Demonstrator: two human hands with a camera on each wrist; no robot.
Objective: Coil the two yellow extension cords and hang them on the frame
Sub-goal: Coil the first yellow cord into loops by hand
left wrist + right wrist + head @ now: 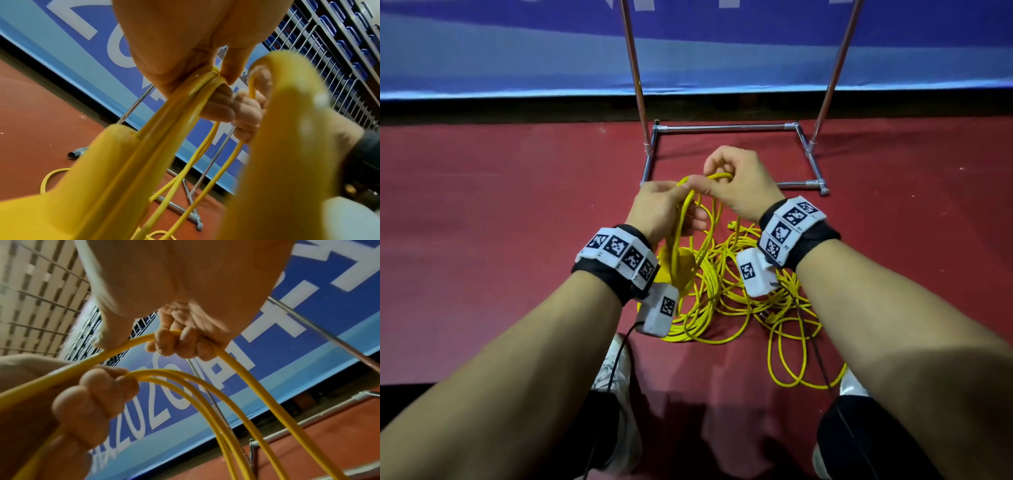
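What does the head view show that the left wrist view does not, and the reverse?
Only the head view shows the loose pile of yellow cord lying on the red floor, both wristbands, the person's shoes, and the whole base of the metal frame.

Only the left wrist view shows the rows of blue seats behind railings, and the underside of the left hand holding several cord loops gathered together.

Both show the right hand gripping the cord, the frame, and the blue banner.

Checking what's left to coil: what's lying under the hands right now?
Under the left hand and right hand, loose yellow cord sprawls on the red floor. The wrist cameras cover some of it.
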